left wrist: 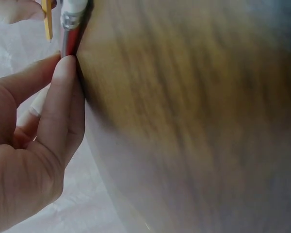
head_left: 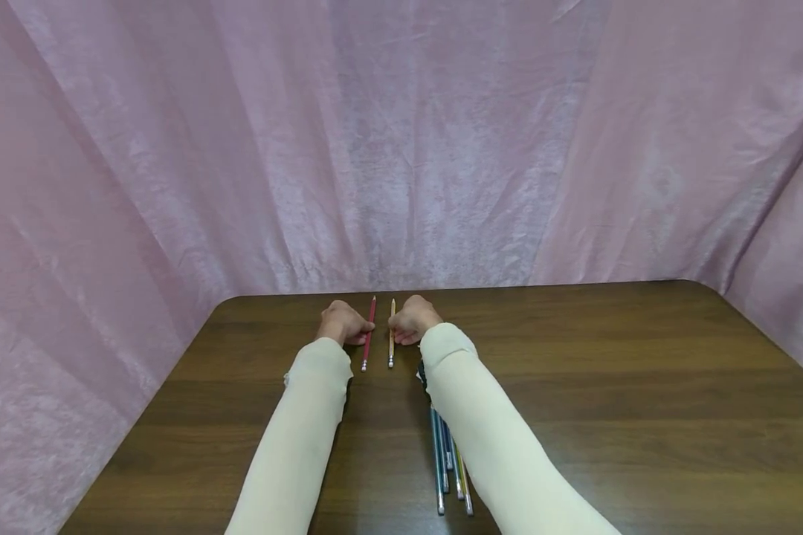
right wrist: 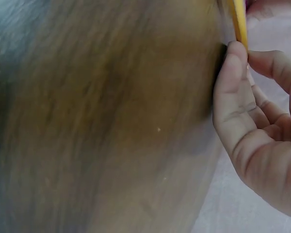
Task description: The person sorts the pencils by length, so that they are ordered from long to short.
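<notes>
Near the far edge of the table, my left hand point(head_left: 345, 324) pinches a red pencil point(head_left: 369, 334) between thumb and fingertips. The pencil's point faces away and its white eraser faces me. Just to its right, my right hand point(head_left: 413, 320) pinches a yellow pencil point(head_left: 391, 349), turned the same way. The two pencils stand roughly parallel with a narrow gap between them. In the left wrist view the thumb and forefinger meet on the red pencil point(left wrist: 72, 41). The right wrist view shows the yellow pencil point(right wrist: 239, 22) held at the fingertips.
Several pencils point(head_left: 439, 468), mostly blue and green, lie in a loose bunch beside and partly under my right forearm, erasers toward me. The brown wooden table point(head_left: 609, 386) stretches out on both sides. A pink curtain point(head_left: 442, 148) hangs right behind its far edge.
</notes>
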Available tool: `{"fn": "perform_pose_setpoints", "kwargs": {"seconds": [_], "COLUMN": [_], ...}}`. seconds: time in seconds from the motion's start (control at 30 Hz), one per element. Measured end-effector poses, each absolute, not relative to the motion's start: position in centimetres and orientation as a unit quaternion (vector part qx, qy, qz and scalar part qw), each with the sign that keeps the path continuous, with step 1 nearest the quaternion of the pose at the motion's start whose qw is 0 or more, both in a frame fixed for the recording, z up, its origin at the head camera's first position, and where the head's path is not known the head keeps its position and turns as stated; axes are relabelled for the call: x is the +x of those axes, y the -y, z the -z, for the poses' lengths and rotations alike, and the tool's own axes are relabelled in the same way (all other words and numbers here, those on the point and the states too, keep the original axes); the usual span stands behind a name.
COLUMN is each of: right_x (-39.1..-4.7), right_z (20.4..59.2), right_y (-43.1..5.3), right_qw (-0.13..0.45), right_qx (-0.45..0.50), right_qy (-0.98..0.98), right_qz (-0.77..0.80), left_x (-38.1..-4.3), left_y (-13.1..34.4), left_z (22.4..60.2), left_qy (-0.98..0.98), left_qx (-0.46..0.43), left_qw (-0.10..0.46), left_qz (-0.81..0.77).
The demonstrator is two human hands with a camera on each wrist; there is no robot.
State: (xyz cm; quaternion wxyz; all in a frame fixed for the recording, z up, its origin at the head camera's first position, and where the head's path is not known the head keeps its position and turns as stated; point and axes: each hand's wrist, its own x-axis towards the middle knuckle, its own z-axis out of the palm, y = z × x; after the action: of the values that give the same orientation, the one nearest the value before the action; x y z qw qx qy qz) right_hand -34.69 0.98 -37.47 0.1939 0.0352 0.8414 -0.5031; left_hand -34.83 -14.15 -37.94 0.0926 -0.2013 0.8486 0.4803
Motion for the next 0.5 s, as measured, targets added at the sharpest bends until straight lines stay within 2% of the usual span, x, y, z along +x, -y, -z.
{"fn": "perform_pose_setpoints", "kwargs": {"seconds": [0.5], "right_x": [-35.13], "right_z": [38.07], "right_y": [-0.23], "right_qw": [0.177], "right_qx": [0.079], "right_qy": [-0.851], "right_qz": [0.488], "left_x": [-35.21], "left_y": [14.14], "left_z": [38.37], "left_qy": [-0.849], "left_qx": [-0.216], "left_qw": [0.08], "left_qz": [-0.475]}}
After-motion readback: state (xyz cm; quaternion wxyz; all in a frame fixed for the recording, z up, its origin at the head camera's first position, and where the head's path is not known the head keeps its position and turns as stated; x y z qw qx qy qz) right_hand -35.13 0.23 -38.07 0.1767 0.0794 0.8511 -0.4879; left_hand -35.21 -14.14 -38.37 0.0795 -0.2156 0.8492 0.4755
